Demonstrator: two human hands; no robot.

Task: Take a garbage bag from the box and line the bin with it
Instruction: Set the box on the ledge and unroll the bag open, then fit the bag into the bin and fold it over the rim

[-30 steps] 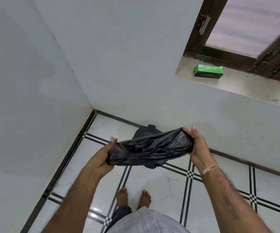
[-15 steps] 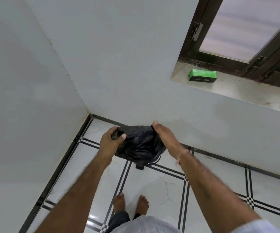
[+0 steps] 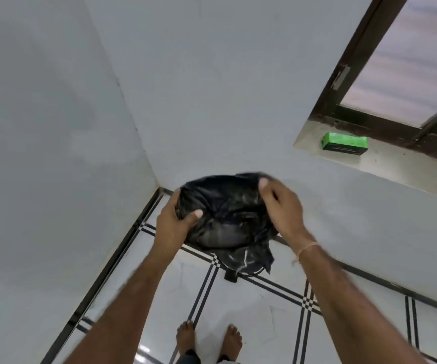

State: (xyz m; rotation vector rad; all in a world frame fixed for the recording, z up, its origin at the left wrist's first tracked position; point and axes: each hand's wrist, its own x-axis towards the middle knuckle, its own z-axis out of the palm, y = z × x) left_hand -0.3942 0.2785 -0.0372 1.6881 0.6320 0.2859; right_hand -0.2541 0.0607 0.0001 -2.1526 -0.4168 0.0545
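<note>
A black garbage bag [image 3: 225, 206] is spread over the top of a dark bin [image 3: 241, 266] that stands on the floor in the room's corner. Only the bin's lower front and its foot pedal show below the plastic. My left hand [image 3: 175, 222] grips the bag's left edge, thumb on top. My right hand [image 3: 280, 208] holds the bag's right edge from above. The green bag box [image 3: 345, 144] lies on the window sill at the upper right, away from both hands.
White walls meet in a corner just behind the bin. The stone window sill [image 3: 396, 166] juts out at the right under a dark-framed window [image 3: 409, 61]. My bare feet [image 3: 209, 337] stand on the glossy white tiled floor with black stripes.
My hands brought the stretched bag down and forward onto the bin, first coming close together, then spreading its mouth apart over the rim. The view tilted down toward the corner.
</note>
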